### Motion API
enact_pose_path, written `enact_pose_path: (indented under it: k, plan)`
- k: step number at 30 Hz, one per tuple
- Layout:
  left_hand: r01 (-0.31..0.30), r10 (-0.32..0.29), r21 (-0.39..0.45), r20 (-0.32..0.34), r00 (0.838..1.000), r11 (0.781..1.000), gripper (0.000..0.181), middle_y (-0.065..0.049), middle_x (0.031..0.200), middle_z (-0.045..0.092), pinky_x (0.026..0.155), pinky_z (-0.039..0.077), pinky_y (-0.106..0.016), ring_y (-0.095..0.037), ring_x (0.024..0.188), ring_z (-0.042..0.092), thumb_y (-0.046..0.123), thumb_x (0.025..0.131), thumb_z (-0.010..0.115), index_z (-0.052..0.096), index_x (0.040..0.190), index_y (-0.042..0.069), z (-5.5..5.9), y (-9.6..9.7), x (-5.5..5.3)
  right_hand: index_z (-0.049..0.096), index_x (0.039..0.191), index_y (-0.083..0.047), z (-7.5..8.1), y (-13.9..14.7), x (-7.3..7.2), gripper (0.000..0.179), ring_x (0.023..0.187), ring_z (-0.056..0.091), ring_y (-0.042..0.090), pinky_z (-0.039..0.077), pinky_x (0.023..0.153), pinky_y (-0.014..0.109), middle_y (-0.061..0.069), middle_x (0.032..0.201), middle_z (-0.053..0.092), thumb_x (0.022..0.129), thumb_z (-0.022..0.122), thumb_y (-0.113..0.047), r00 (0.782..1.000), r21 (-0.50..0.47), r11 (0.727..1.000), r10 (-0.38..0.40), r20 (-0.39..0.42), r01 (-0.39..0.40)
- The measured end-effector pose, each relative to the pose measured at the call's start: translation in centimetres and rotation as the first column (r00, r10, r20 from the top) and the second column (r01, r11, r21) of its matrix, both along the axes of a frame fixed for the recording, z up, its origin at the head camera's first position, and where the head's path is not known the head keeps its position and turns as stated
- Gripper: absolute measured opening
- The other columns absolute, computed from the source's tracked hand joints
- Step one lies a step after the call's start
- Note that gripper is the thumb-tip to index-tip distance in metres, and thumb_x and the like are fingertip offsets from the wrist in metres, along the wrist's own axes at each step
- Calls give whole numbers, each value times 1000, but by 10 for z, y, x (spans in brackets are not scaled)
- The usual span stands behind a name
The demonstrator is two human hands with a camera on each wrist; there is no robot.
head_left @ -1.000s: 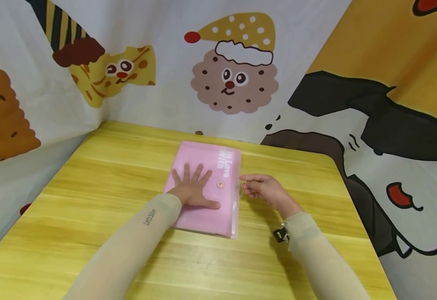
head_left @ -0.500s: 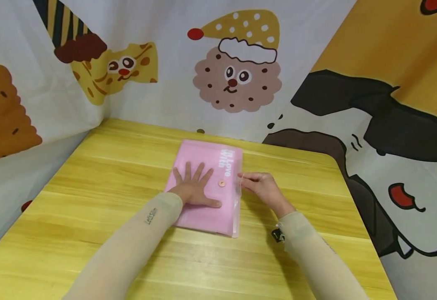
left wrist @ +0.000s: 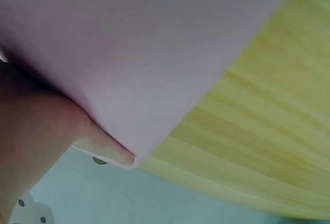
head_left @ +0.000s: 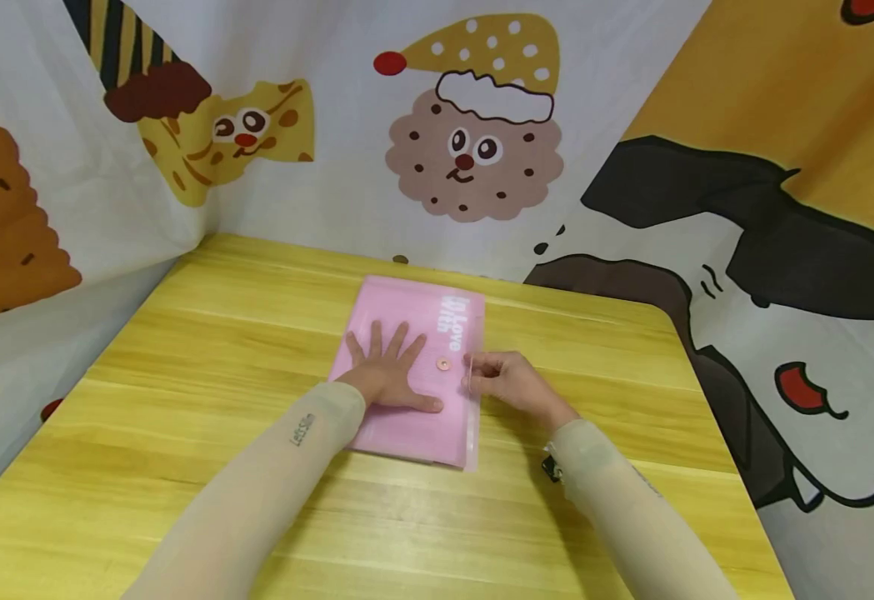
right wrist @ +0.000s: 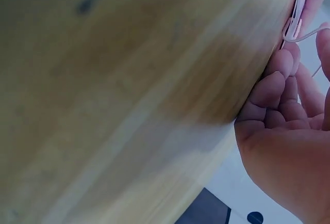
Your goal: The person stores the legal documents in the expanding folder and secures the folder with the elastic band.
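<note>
A pink plastic document folder [head_left: 414, 304] with white lettering lies flat on the table. My left hand [head_left: 387, 379] rests on it, palm down with fingers spread. In the left wrist view, part of that hand [left wrist: 41, 126] shows against the pink surface [left wrist: 154, 64]. A round button [head_left: 443, 364] sits near the folder's right, clear-edged flap. My right hand [head_left: 515, 379] is at that edge, its fingers curled, pinching a thin pale string [right wrist: 308, 35]. In the right wrist view, the string runs from the folder's edge to the fingers of the right hand [right wrist: 283, 126].
The yellow wood-grain table [head_left: 242, 333] extends around the folder on all sides. Behind and beside it hangs a white curtain [head_left: 347, 92] printed with cartoon figures. A small dark device [head_left: 551, 468] sits under the right wrist.
My right hand has moved left with the string, from beside the folder to over its right edge, near the button. The left hand stays spread on the folder.
</note>
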State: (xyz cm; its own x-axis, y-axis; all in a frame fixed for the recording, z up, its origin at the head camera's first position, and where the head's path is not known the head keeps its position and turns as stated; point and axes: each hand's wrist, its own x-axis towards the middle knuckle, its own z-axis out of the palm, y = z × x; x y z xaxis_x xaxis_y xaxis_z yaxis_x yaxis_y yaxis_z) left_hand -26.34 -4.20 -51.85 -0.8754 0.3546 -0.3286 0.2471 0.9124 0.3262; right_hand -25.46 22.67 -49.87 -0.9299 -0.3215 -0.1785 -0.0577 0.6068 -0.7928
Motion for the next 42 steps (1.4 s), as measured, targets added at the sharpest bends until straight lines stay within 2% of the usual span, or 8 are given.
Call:
enact_pose_path:
  k: [4,9,18,30,35,42]
  plan:
    - [6,-6,1,-2,1000,1000,141,-1,178,-26,110,-29,-80,-49,157,-32,102,67,59,-6,172,35,-1,-1,-1,75,135,-10,1,-1,2,44,99,62,18,54,85,24,9,109,75,95,83,-23,999,6,999,50,-14,-50]
    - [-1,1,5,26,1000,1000,140,1,176,-31,109,-31,-79,-48,154,-36,100,68,61,-9,171,37,0,0,-2,74,136,-9,0,-1,1,44,98,60,19,53,84,24,9,107,73,95,83,-23,999,8,999,52,-12,-52]
    - [-3,3,-13,6,1000,1000,141,2,175,-32,108,-31,-79,-48,154,-36,102,65,60,-10,170,40,-11,0,-8,76,131,-10,2,-5,1,40,96,61,18,53,85,26,6,105,74,93,84,-23,999,33,998,44,-14,-44]
    - [-3,3,5,29,1000,1000,140,1,174,-32,108,-31,-79,-49,153,-37,99,68,63,-9,171,38,-3,0,-6,78,119,-12,0,-8,-1,29,90,58,17,50,77,24,3,97,69,94,84,-25,997,87,994,63,-36,-60]
    - [4,-4,-7,20,1000,1000,139,1,174,-32,108,-32,-78,-48,153,-37,99,69,62,-10,171,37,-4,0,-7,77,113,-11,-1,-10,-2,24,89,57,17,49,76,23,3,95,68,94,83,-23,997,96,993,70,-41,-66]
    - [3,-3,-2,9,1000,1000,140,0,176,-30,108,-31,-78,-47,154,-36,100,68,61,-9,171,37,-4,0,-5,77,118,-10,0,-10,-3,27,90,58,17,51,79,25,3,97,69,94,82,-21,997,101,993,67,-32,-64]
